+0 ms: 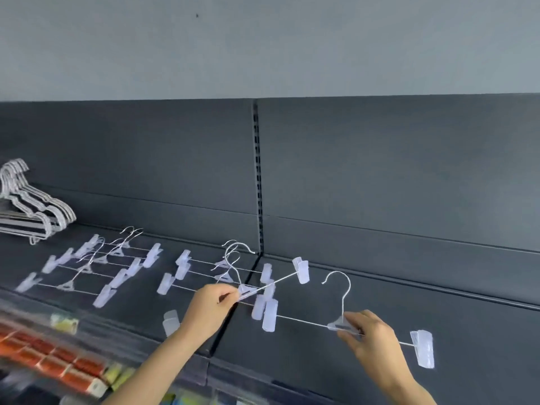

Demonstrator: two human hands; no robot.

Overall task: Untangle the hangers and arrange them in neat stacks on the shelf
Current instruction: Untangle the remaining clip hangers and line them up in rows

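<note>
Far left of the slotted upright (256, 176), blurred orange packs (43, 358) carry no readable writing. Above them, plain white hangers (35, 209) sit stacked on the shelf (482, 361). Two spread groups of clip hangers (96, 264) (216, 267) lie nearer the upright. Just left of it, the left hand (210, 305) pinches a tilted clip hanger (248, 290) at its centre. Right of it, the right hand (371, 337) has its fingers (350, 318) pinching a second clip hanger (339, 324).

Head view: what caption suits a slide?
Left hand pinches one clip hanger, right hand a second clip hanger, over the shelf.
</note>
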